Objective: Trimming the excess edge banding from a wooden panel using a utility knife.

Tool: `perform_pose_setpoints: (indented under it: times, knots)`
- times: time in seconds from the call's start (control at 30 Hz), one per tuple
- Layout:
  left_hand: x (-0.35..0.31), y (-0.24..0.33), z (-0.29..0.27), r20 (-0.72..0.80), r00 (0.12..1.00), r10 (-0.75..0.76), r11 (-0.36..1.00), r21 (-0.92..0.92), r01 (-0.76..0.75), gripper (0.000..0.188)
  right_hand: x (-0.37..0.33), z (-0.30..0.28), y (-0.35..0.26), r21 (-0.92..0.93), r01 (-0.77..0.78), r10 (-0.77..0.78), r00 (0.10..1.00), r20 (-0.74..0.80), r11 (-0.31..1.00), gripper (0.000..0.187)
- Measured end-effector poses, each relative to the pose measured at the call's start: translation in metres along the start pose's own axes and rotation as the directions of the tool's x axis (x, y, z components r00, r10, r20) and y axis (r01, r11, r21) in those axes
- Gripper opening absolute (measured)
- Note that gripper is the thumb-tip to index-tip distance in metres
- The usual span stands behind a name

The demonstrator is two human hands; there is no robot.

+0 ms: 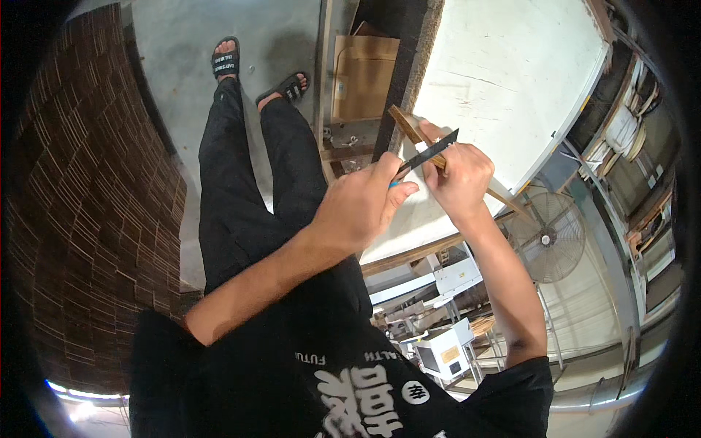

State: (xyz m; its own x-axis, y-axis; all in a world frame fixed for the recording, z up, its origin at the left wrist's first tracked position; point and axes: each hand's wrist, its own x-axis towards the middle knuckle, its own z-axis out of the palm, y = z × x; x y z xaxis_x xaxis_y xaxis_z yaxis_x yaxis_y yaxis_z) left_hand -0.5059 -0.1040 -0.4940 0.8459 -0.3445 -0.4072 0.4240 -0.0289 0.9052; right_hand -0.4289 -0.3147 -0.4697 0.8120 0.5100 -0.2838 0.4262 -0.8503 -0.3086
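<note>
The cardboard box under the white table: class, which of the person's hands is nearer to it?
Left. The left hand grips the dark blade, closer to the cardboard box; the right hand, holding the wooden strip, lies farther right.

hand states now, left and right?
Left hand: closed on a dark flat metal blade.
Right hand: closed around a thin brown wooden strip.
</note>
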Motion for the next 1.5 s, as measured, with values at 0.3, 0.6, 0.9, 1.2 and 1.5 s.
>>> perform_pose_setpoints:
  times: [0.3, 0.6, 0.9, 1.2, 1.5]
  knots:
    - [-0.002, 0.015, 0.005, 0.0, 0.986, -0.165, 0.983, -0.083, 0.165, 0.028, -0.004, 0.003, 0.003, -0.006, 0.024, -0.024, 0.999, -0.028, 1.0, 0.048]
    - [0.003, 0.021, 0.011, -0.04, 0.971, -0.235, 0.972, -0.002, 0.235, 0.03, 0.0, 0.003, 0.001, -0.009, 0.023, -0.023, 0.999, -0.029, 1.0, 0.032]
    - [-0.009, -0.006, 0.025, 0.347, 0.896, -0.276, 0.304, -0.853, 0.424, 0.05, 0.002, 0.0, -0.003, -0.02, 0.014, -0.014, 1.0, -0.023, 1.0, 0.044]
    - [-0.003, 0.014, 0.012, -0.032, 0.979, -0.202, 0.972, -0.131, 0.196, 0.042, 0.0, -0.002, -0.001, -0.039, 0.004, -0.003, 1.0, 0.02, 0.999, 0.037]
    - [0.0, 0.024, 0.006, -0.039, 0.978, -0.205, 0.977, -0.069, 0.202, 0.034, 0.002, 0.004, 0.001, -0.018, 0.04, -0.041, 0.998, -0.037, 0.999, 0.034]
